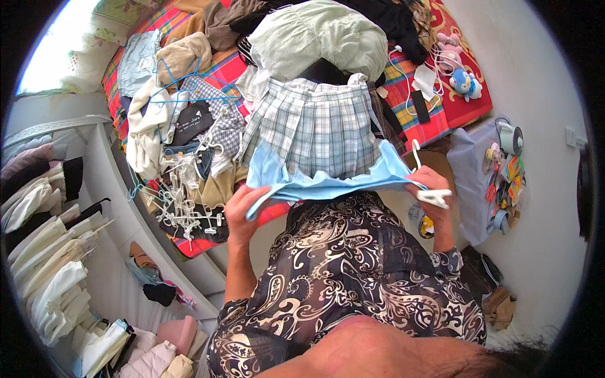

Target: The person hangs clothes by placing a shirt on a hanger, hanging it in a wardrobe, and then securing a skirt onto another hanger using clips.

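A light blue cloth garment (326,185) is stretched sideways before me by both hands. My left hand (245,212) pinches its left end, and my right hand (429,185) grips its right end. In the right hand there is also a white plastic clip hanger (434,198); its hook sticks up above the fingers, and its middle is hidden. Just beyond the blue cloth, a pleated plaid skirt (321,123) in white and pale blue lies flat on the bed. The blue cloth overlaps the skirt's lower edge; whether the two are joined I cannot tell.
Left on the plaid bedcover (222,61) are piled clothes, blue wire hangers (196,97) and tangled white clip hangers (189,208). A pale green bundle (316,42) lies behind the skirt. Plush toys (465,85) rest at right, near a cloth-covered table (465,175). An open wardrobe (118,189) stands left.
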The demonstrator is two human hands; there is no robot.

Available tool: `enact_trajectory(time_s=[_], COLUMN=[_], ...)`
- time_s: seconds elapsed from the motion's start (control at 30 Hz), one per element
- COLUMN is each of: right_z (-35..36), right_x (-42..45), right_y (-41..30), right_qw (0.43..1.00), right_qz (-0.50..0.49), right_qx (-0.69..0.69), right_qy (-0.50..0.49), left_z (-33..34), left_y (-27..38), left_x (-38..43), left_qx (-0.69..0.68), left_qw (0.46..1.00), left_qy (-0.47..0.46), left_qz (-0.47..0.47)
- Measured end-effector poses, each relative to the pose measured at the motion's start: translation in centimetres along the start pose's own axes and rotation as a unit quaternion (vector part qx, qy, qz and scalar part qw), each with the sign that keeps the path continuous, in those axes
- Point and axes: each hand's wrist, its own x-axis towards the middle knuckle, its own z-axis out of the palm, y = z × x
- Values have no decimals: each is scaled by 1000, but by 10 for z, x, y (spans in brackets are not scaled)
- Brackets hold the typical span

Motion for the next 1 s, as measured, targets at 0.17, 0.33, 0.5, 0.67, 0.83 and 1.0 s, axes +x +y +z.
enact_trajectory(time_s=[0.17,0.33,0.5,0.67,0.83,1.0], right_z=[-10,-5,15,4,-7,-7], right_x=[33,60,105,139,148,135], right_y=[-13,6,55,33,29,11], right_qw=[999,1000,993,990,981,981], right_qz=[-28,-1,6,68,155,72], right_qx=[-8,-17,87,91,113,176], right_qy=[-33,5,83,79,-9,-46], left_z=[-17,-24,-11,-15,-23,-28], left_y=[15,6,-27,-40,-42,-33], left_x=[19,33,63,80,82,78], left_qx=[13,-21,-114,-187,-153,-215], left_qw=[996,995,977,968,980,965], left_qy=[-46,-2,22,73,70,30], left_qz=[-74,-93,-179,-151,-105,-150])
